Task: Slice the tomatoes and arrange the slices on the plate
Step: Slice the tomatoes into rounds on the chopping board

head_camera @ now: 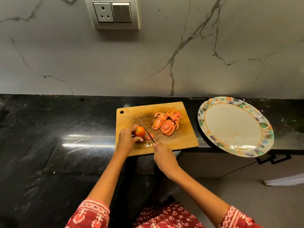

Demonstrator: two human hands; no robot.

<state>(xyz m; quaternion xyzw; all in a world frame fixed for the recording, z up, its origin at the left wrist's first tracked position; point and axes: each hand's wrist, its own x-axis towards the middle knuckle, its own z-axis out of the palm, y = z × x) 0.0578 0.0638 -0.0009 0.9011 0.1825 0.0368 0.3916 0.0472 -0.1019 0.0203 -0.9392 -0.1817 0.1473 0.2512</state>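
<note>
Wooden cutting board on the black counter, and that's where everything is happening. At the board's near left corner the left hand has its grip curled around a whole tomato, thumb tucked under the front of it. The knife stands just right of that tomato, blade angled away toward the wall, with one small cut piece lying against its right side. The right hand sits at the board's near edge, grip closed tight around the knife handle, which is mostly hidden inside the fist. Toward the board's far right, a loose heap of tomato slices overlaps itself. Right of the board, apart from it, the floral-rimmed plate hangs partly over the counter's front edge.
</note>
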